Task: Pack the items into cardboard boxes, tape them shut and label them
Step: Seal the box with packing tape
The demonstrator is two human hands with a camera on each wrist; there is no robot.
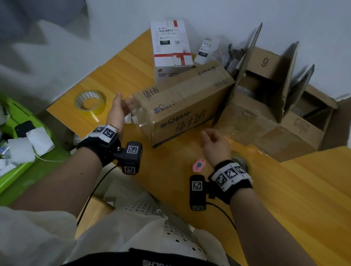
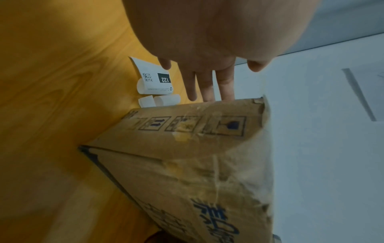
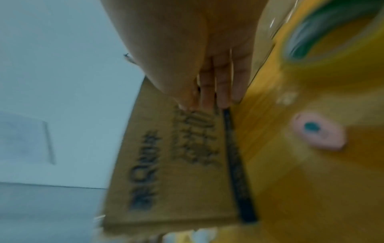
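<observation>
From the head camera, a closed brown cardboard box with blue printed characters and clear tape across it (image 1: 180, 104) lies on the yellow wooden table (image 1: 296, 195), at the middle of the view. The left hand (image 1: 118, 109) stands at 9 o'clock of that box, palm turned toward its short end, fingers straight and loose, holding nothing; whether the fingertips touch the cardboard is blurred. The right hand (image 1: 214, 144) sits at 5 o'clock of the box, near its long printed side, fingers relaxed and empty. A roll of clear packing tape (image 1: 90, 102) lies at 9 o'clock of the left hand, near the table edge. A small pink cutter with a teal button (image 1: 199, 166) lies at 7 o'clock of the right hand. Two open cardboard boxes with raised flaps (image 1: 270, 105) stand at 3 o'clock of the closed box. A white carton with a red ribbon print and a shipping label (image 1: 172, 42) stands at 12 o'clock.

From the left wrist camera, the left hand (image 2: 207, 57) reaches out with straight fingers (image 2: 207, 92), their tips at the upper edge of the box (image 2: 197, 156). White printed labels (image 2: 155, 80) lie on the table at 10 o'clock of the box.

From the right wrist camera, heavily blurred, the right hand (image 3: 207, 57) extends straight fingers to the printed side of the box (image 3: 176, 164); contact cannot be told. The cutter (image 3: 318, 131) lies at 3 o'clock.
</observation>
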